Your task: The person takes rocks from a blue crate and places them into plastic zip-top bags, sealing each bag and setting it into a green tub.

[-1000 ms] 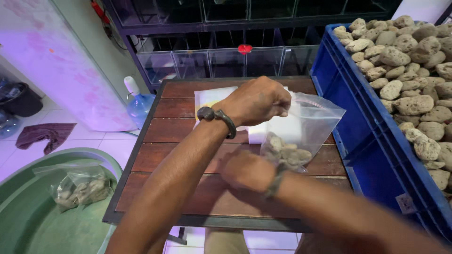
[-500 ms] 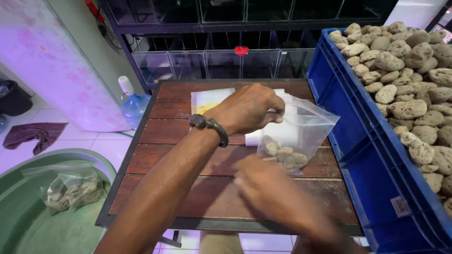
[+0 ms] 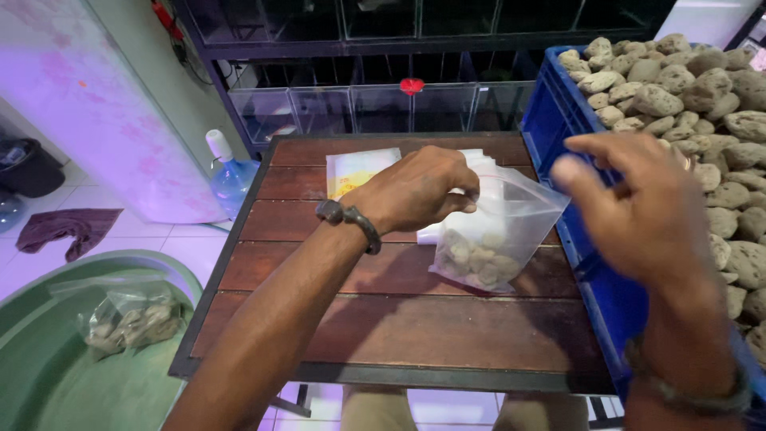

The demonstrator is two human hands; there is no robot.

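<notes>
My left hand (image 3: 419, 191) grips the top edge of a clear zip bag (image 3: 499, 235) that rests on the dark wooden table (image 3: 399, 327). Several pale stones lie in the bag's bottom. My right hand (image 3: 638, 203) hovers empty, fingers spread, over the edge of the blue crate (image 3: 558, 128) heaped with porous grey stones (image 3: 702, 104). A stack of empty clear bags (image 3: 359, 172) lies on the table behind my left hand.
A green tub (image 3: 48, 367) on the floor at the left holds a filled bag of stones (image 3: 128, 319). A water bottle (image 3: 231, 175) stands beside the table. Empty glass tanks (image 3: 359, 108) line a rack behind. A cloth (image 3: 60, 227) lies on the tiles.
My right hand has risen from the table in front of the bag and swung right, toward the crate of stones. My left hand keeps its hold on the bag.
</notes>
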